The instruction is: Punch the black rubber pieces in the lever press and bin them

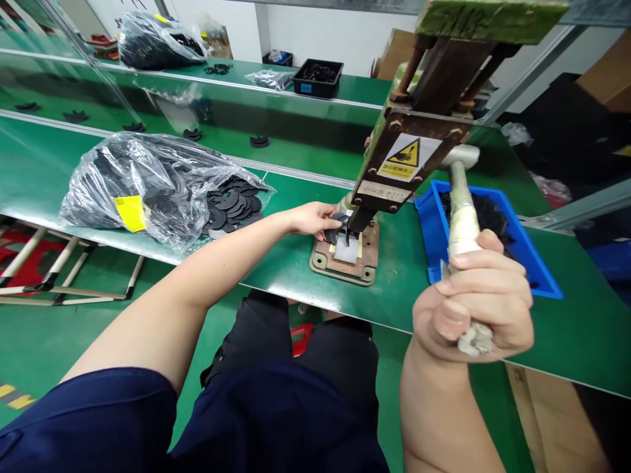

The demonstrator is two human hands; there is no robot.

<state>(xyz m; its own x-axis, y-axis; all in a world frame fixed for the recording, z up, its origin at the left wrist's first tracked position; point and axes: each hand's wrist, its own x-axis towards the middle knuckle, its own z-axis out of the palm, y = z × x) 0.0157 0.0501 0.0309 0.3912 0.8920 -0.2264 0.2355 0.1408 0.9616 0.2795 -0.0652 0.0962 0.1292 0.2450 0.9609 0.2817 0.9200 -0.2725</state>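
Nearest, the right hand (476,299) is clamped around the wrapped lever handle (462,226) of the hand press (419,141). Farther out, a flat black part (338,226) is pinched by the left hand (315,219) on the press base (345,259), under the punch. A blue bin (530,259) is seen just beside the press, right. A plastic bag of black parts (152,187) lies left.

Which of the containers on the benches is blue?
The tray right of the press, beside the lever in the right hand; the far bin is black.
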